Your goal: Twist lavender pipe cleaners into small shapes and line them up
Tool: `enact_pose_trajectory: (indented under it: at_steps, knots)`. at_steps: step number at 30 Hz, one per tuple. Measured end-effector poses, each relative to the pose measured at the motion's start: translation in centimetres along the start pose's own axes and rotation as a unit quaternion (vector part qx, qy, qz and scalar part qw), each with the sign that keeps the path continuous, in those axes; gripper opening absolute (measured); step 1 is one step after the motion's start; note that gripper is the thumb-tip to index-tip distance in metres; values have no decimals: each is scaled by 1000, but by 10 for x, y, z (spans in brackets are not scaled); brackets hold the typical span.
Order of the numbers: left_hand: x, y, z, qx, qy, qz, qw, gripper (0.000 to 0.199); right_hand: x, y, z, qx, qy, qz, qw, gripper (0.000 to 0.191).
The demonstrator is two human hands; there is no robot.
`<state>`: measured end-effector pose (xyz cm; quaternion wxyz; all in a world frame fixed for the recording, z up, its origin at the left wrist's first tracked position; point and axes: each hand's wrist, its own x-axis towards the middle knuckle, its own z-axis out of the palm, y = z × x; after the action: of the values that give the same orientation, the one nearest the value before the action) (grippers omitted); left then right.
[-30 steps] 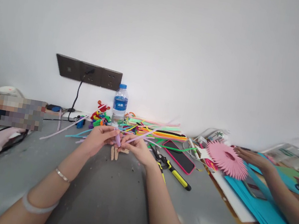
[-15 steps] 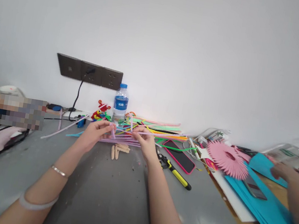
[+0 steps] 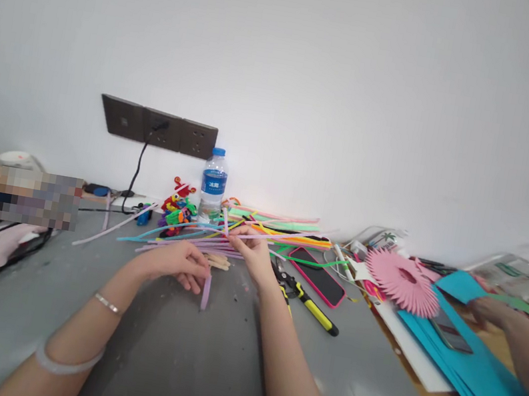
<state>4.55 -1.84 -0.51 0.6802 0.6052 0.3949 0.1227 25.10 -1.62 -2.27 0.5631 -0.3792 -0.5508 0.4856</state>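
My left hand (image 3: 176,266) is low over the grey table, with its fingertips closed on the upper end of a short lilac pipe cleaner piece (image 3: 206,293) that points down at the tabletop. Farther back, my right hand (image 3: 252,248) pinches a long lilac pipe cleaner (image 3: 296,236); its near end is bent upward and the rest stretches to the right. Short beige pieces (image 3: 217,262) lie between the hands, partly hidden by my left hand. Behind them several loose lilac pipe cleaners (image 3: 160,243) are spread on the table.
A water bottle (image 3: 214,186) stands against the wall beside colourful small figures (image 3: 178,208). Yellow-handled pliers (image 3: 314,309) and a pink-cased phone (image 3: 319,278) lie right. Left is a pink corded tool (image 3: 2,247). Another person's hand (image 3: 493,314) is over blue sheets (image 3: 478,376).
My left hand has moved down and toward me with the short lilac piece, away from my right hand. My right hand still holds the long one. The other person's hand has shifted left.
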Motion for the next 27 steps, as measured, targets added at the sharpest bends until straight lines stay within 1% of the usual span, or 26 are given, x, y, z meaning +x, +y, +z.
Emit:
enact_pose_trajectory:
  at_steps: [2,4,6,8,11,14,18,20,22,23,25,27]
  knots:
    - [0,1,-2,-9,22,25,999,26,0,0,1,-6,-3,-1,1000,24]
    - [0,4,-4,-49,74,77,993,28,-1,-1,3,-14,-2,-7,1000,24]
    - [1,7,-5,-105,131,122,978,29,-2,-1,6,-16,-4,-16,1000,25]
    - [3,8,-4,-141,166,147,965,29,-2,0,9,-14,-15,-23,1000,24]
    - [7,7,0,-135,180,166,960,26,-3,1,13,-5,-36,-24,999,21]
    - [12,5,5,-121,177,170,962,25,-5,2,15,5,-50,-30,998,21]
    - [13,5,7,-131,169,176,961,26,-6,2,15,-22,-67,-28,997,18]
    - [11,6,4,-154,178,182,955,25,-5,4,12,-71,-64,-26,995,16]
    - [9,8,-1,-198,202,191,940,24,-4,8,7,-162,-38,-53,985,13]
    - [9,9,-3,-226,216,194,930,25,-3,10,5,-218,-17,-78,973,11]
    - [8,10,-9,-281,243,193,908,27,-1,14,0,-312,0,-122,942,13]
    - [8,10,-13,-317,258,187,893,29,0,17,-4,-387,-4,-138,912,17]
